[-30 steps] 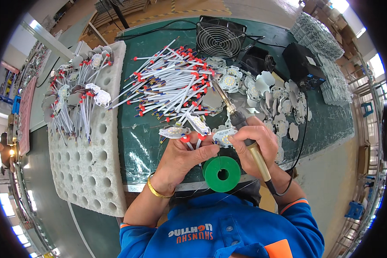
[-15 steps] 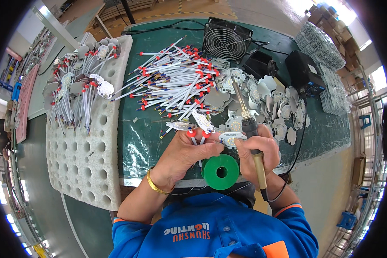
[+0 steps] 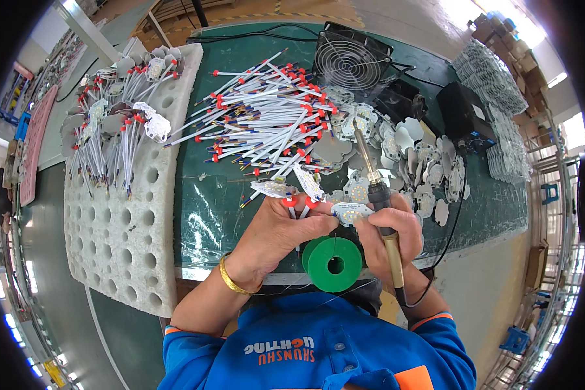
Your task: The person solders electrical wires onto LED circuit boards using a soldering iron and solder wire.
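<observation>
My left hand (image 3: 273, 234) is closed around white wire leads (image 3: 303, 212) with red collars; two small white LED boards (image 3: 309, 182) sit at their upper ends. My right hand (image 3: 400, 237) grips a soldering iron (image 3: 379, 196) in the fist, its metal tip pointing up and away. Between the hands, the right thumb and fingertips pinch another white LED board (image 3: 352, 213), whose left end meets my left fingertips. Just below is a green spool (image 3: 320, 272) with thin wire coming off it. The undersides of the held boards are hidden.
A heap of white wire leads (image 3: 260, 123) with red collars lies ahead. Loose LED boards (image 3: 429, 166) pile up at right, near a black fan (image 3: 351, 62) and a black box (image 3: 465, 117). A holed foam block (image 3: 117, 260) at left carries wired boards. The iron's cable (image 3: 454, 227) loops right.
The view has shifted slightly. The pinched LED board has tipped a little, showing more of its LED face. Both hands keep their grips almost in place.
</observation>
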{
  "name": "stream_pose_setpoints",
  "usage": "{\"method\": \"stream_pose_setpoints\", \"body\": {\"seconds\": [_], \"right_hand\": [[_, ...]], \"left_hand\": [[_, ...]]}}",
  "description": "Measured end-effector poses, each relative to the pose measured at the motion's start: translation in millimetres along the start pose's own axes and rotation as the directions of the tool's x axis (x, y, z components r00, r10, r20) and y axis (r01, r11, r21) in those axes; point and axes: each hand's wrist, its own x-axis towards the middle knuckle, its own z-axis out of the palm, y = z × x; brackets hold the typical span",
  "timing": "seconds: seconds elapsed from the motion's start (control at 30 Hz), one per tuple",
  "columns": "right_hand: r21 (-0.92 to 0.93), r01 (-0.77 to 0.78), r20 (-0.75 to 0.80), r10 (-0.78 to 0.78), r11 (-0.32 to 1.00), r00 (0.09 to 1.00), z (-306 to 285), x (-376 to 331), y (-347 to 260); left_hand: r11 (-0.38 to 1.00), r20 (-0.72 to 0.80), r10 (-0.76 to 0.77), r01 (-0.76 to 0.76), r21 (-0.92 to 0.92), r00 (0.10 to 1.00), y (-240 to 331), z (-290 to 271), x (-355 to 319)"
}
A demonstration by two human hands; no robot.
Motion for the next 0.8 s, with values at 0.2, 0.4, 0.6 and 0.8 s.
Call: {"method": "stream_pose_setpoints", "body": {"seconds": [0.2,0.4,0.6,0.8], "right_hand": [[0.074,0.076,0.220,-0.091,0.994,0.971,-47,4,-16],[0.228,0.074,0.324,-0.147,0.971,0.934,-74,2,-25],[0.202,0.135,0.283,-0.190,0.970,0.940,-76,-8,-26],[0.186,0.107,0.373,-0.171,0.977,0.912,-75,-5,-26]], "left_hand": [[0.989,0.004,0.053,-0.053,0.137,0.999,3,-5,-10],[0.965,0.078,0.124,-0.138,0.222,0.989,1,-6,-15],[0.921,0.113,0.177,-0.205,0.331,0.978,3,-1,-18],[0.935,0.103,0.193,-0.214,0.281,0.976,3,2,-19]]}}
